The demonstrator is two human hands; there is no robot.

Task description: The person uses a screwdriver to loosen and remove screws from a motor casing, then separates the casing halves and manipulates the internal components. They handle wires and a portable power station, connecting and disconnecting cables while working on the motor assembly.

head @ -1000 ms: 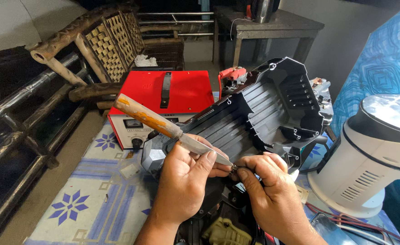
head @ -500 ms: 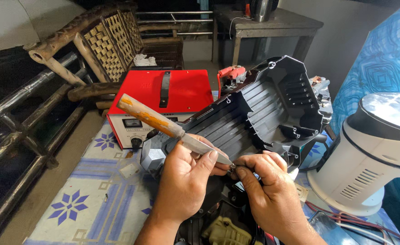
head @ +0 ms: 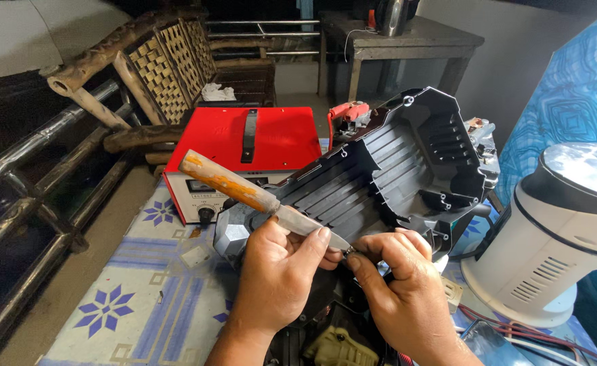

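The left hand (head: pixel 278 271) grips a worn wooden-handled knife (head: pixel 261 200), blade tip meeting something tiny pinched in the right hand (head: pixel 400 285), before the opened, ribbed black plastic housing (head: pixel 407 166), evidently mid-work.

Patterned blue-and-white mat (head: pixel 119 305), red metal box (head: pixel 244 159), black plastic housing (head: pixel 407 169), white round appliance (head: pixel 556 237) resting on it
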